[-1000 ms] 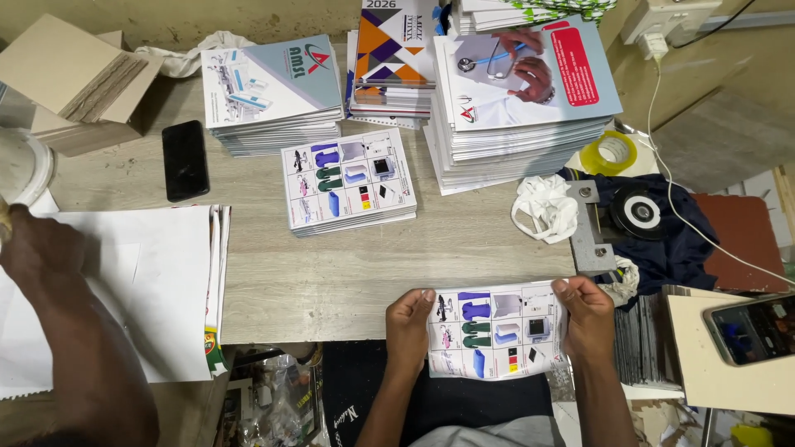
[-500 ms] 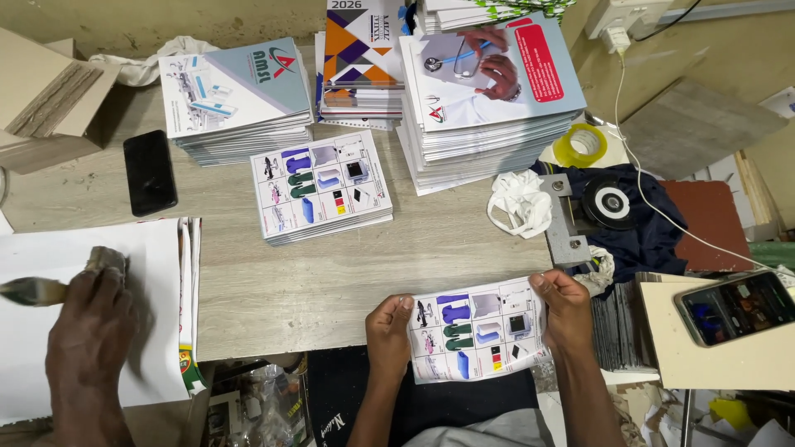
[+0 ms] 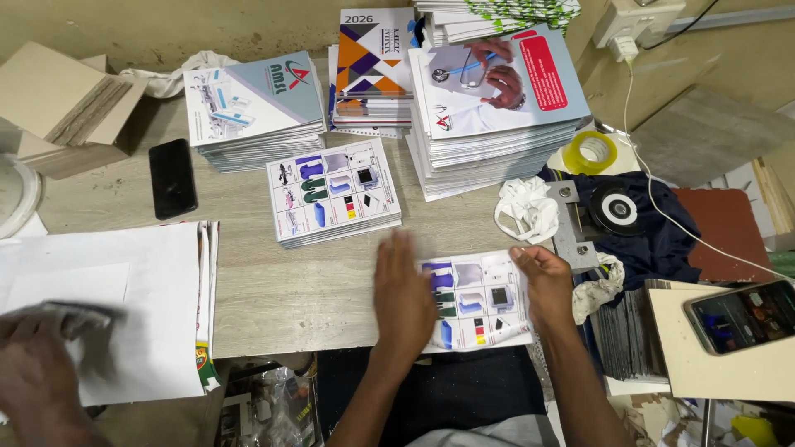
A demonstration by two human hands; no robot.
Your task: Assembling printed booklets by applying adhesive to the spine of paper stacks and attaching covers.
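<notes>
here, the left hand [image 3: 403, 290] lies flat, fingers together and stretched out, palm down on the left part of a printed sheet [image 3: 480, 300] at the near edge of the wooden table [image 3: 273, 281]; it is blurred, so the exact contact is hard to read. the right hand [image 3: 544, 281] sits at the sheet's right edge, fingers curled over the upper corner and gripping it, though whether the thumb is under the paper i cannot tell. the sheet lies between the two hands, its bottom edge overhanging the table.

just beyond the left hand's fingertips is a low stack of like sheets [image 3: 334, 193]. past that stack are taller stacks of booklets [image 3: 252, 108], and a tall pile [image 3: 497, 108] stands beyond the right hand. to the right of the right hand lie a crumpled white cloth [image 3: 527, 207] and a yellow tape roll [image 3: 590, 152]. far to the left, another person's hand [image 3: 37, 368] rests on white paper [image 3: 141, 306], near a black phone [image 3: 172, 177].
</notes>
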